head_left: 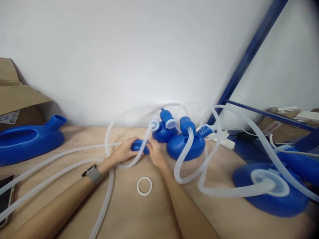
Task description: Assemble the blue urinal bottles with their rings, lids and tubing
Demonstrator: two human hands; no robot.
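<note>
A blue plastic piece [136,145], its exact kind partly hidden by my fingers, lies between my hands on the tabletop. My left hand [126,150] grips its left end, fingers closed around it. At its right end, my right hand [155,152] has its fingers bent onto the same piece. A translucent corrugated hose [142,149] passes in front of the piece and rises to a white cap [155,125]. Nearer to me, a white ring [144,178] lies flat. Just beyond my right hand stand blue plastic bottles [183,151], with hoses joined to them.
At the left sits a blue urinal bottle [32,141] with an open spout, before a cardboard box [23,99]. A phone [6,196] lies at the left edge. Another blue bottle [274,205] with a hose is at the right, near power strips [226,142] and a blue metal frame [249,56].
</note>
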